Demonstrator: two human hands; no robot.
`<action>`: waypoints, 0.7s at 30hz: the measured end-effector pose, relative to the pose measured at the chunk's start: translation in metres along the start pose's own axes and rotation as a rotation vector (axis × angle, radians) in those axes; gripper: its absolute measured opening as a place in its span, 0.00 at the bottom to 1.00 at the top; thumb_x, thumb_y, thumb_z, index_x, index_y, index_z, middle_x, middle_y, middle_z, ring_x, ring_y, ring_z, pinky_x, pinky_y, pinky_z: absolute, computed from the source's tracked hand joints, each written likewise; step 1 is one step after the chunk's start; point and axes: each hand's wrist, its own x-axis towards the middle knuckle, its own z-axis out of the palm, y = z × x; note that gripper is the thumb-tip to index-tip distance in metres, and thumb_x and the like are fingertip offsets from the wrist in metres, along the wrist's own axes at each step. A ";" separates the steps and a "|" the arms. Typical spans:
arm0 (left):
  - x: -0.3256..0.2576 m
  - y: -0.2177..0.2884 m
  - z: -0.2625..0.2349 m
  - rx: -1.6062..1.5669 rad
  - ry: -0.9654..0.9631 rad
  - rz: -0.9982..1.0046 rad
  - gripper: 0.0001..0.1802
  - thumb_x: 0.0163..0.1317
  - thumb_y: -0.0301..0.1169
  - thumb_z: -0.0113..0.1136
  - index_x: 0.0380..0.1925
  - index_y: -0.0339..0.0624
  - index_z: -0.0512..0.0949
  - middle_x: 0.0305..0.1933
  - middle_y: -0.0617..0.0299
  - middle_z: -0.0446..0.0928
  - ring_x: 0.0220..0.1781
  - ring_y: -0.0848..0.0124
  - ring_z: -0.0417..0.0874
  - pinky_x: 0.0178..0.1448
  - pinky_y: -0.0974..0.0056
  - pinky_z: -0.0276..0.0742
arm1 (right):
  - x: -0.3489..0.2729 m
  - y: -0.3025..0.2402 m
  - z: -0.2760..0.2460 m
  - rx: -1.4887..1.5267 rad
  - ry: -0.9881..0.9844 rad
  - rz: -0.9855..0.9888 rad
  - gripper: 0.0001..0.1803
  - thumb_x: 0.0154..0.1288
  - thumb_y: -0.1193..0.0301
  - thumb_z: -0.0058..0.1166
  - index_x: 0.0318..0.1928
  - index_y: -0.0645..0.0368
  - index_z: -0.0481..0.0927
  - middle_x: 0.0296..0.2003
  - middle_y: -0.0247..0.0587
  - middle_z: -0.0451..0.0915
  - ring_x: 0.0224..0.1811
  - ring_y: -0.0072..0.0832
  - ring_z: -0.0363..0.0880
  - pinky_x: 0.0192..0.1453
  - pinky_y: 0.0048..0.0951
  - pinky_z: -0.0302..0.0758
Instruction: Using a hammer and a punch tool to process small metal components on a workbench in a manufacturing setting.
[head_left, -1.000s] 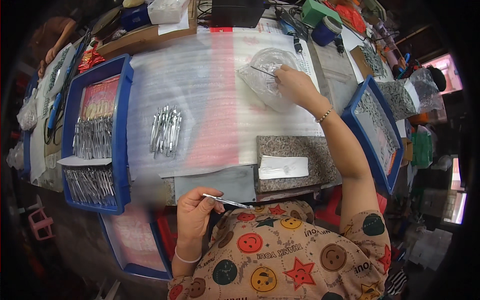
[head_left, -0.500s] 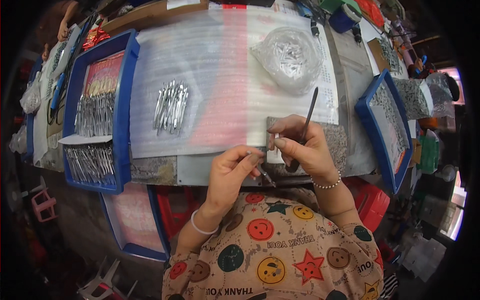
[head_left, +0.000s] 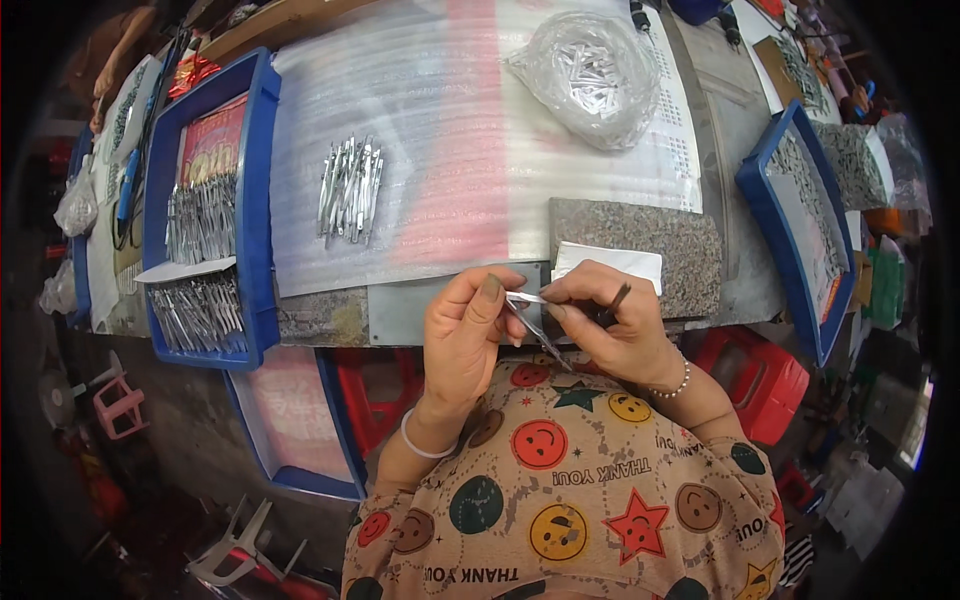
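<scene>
My left hand (head_left: 465, 335) is closed round a slim silver metal piece (head_left: 541, 333) that slants down toward my apron. My right hand (head_left: 615, 325) pinches a small whitish strip (head_left: 526, 297) against the upper end of that piece, so both hands' fingertips nearly meet. A dark thin rod (head_left: 620, 298) is also tucked in my right hand, mostly hidden by the fingers. Just beyond the right hand, a folded white cloth or paper (head_left: 625, 262) lies on a speckled stone slab (head_left: 640, 220). Farther off to the left, a loose pile of slim metal pieces (head_left: 350, 190) rests on foam sheeting (head_left: 440, 110).
A clear plastic bag (head_left: 635, 115) of small silver parts lies at the back. A blue tray (head_left: 265, 130) with rows of metal pieces stands left; another blue tray (head_left: 838, 290) is tilted at right. Red stools (head_left: 755, 385) stand below the table. Someone's arm (head_left: 115, 60) shows far left.
My right hand has come leftward to the left hand with the whitish strip. The dark rod has swung down, uncovering the white cloth or paper. The whole view has shifted slightly.
</scene>
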 end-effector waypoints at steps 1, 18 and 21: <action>0.000 0.000 0.000 0.005 -0.008 0.009 0.14 0.72 0.35 0.52 0.45 0.34 0.77 0.32 0.63 0.77 0.28 0.78 0.77 0.31 0.74 0.73 | -0.001 -0.002 0.000 0.002 0.006 0.003 0.09 0.57 0.82 0.55 0.40 0.64 0.80 0.27 0.41 0.77 0.24 0.26 0.77 0.28 0.25 0.72; 0.002 -0.004 0.009 0.000 0.049 0.048 0.14 0.73 0.35 0.51 0.45 0.33 0.76 0.30 0.62 0.76 0.27 0.78 0.77 0.30 0.73 0.74 | -0.005 -0.004 0.006 -0.204 0.104 -0.242 0.15 0.49 0.87 0.57 0.41 0.65 0.82 0.22 0.40 0.75 0.20 0.27 0.76 0.22 0.26 0.71; 0.003 -0.005 0.009 0.012 0.054 0.049 0.14 0.73 0.34 0.51 0.45 0.33 0.76 0.31 0.62 0.77 0.28 0.78 0.77 0.30 0.73 0.74 | -0.005 -0.003 0.005 -0.209 0.075 -0.249 0.15 0.50 0.87 0.57 0.41 0.66 0.81 0.23 0.41 0.75 0.19 0.28 0.76 0.22 0.26 0.71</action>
